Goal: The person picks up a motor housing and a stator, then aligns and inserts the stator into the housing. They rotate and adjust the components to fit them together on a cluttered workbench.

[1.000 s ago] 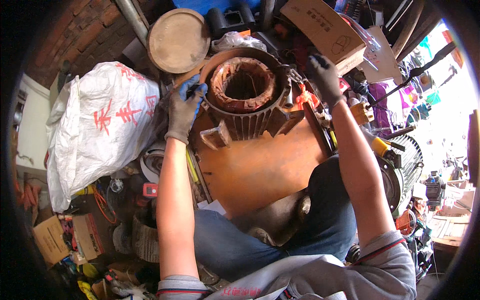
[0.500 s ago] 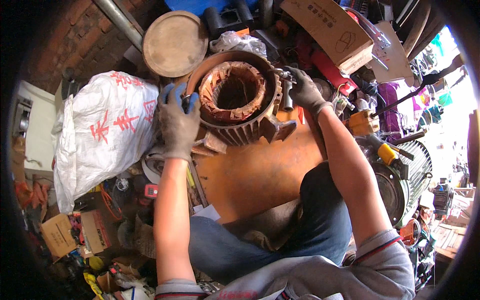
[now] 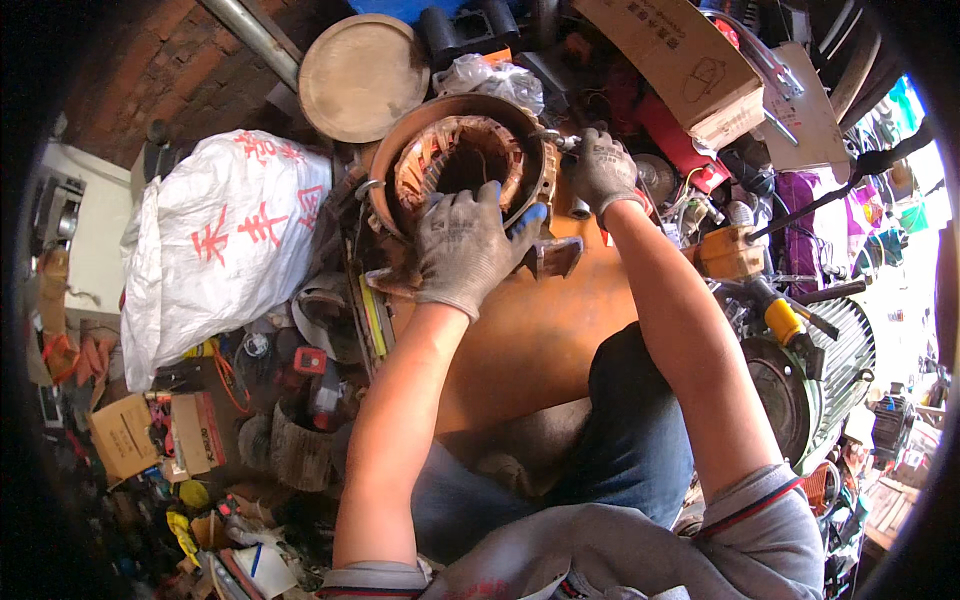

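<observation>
In front of me a round motor housing (image 3: 545, 205) with cooling fins and feet holds a ring of copper windings (image 3: 510, 165) wrapped in brownish paper. My left hand (image 3: 465, 245), in a grey glove with blue on it, lies over the near rim, fingers stretched toward the windings and thumb apart. It hides part of the near side. Beside the right rim, my gloved right hand (image 3: 605, 170) is closed round a metal tool (image 3: 580, 209), whose end shows below the fingers. The hand covers most of the tool, so its kind is unclear.
An orange-brown board (image 3: 540, 330) lies under the housing. A round wooden disc (image 3: 363, 78) stands behind; a white sack (image 3: 225, 250) sits at left. At right are a cardboard box (image 3: 690, 75), a yellow-handled tool (image 3: 782, 318) and a green finned motor (image 3: 840, 345).
My left hand has moved right, from the housing's left rim to its near rim by the windings. My right hand stays by the right rim, slightly turned. The view has shifted a little.
</observation>
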Demonstrator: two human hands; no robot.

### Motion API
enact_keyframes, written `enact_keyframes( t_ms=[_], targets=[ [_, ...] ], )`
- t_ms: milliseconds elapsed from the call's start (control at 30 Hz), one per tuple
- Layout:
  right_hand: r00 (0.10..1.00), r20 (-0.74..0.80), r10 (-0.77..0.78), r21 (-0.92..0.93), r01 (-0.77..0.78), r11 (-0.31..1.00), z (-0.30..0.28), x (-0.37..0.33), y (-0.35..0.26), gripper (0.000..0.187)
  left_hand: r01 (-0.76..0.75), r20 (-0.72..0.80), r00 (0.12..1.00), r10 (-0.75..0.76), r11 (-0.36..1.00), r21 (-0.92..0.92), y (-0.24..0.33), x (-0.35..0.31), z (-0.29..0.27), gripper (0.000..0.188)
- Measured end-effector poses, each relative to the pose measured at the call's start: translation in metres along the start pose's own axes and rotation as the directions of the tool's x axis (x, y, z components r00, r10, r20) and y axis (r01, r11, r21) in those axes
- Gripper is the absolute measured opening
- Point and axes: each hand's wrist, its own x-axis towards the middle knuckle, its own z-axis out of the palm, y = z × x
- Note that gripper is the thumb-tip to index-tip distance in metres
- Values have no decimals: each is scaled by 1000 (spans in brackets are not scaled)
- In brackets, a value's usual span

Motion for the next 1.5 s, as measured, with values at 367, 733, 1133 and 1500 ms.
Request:
enact_keyframes(
  t_ms=[367, 733, 1133, 1500],
  targets=[
    [980, 159, -118, 33, 114, 993, -10, 19, 7, 31, -126, -41, 992, 123, 989, -83, -12, 1, -1, 60],
    [919, 256, -299, 321, 211, 923, -19, 42, 31, 21, -53, 95, 994, 62, 994, -95, -5, 10, -5, 63],
    [981, -1, -192, 301, 184, 936, -20, 23, 18, 34, -31, 53, 998, 32, 999, -13, 8, 8, 1, 62],
    [846, 308, -436, 855, -45, 517, 3, 37, 67, 36, -33, -120, 992, 37, 999, 36, 7, -1, 6, 55]
  ],
)
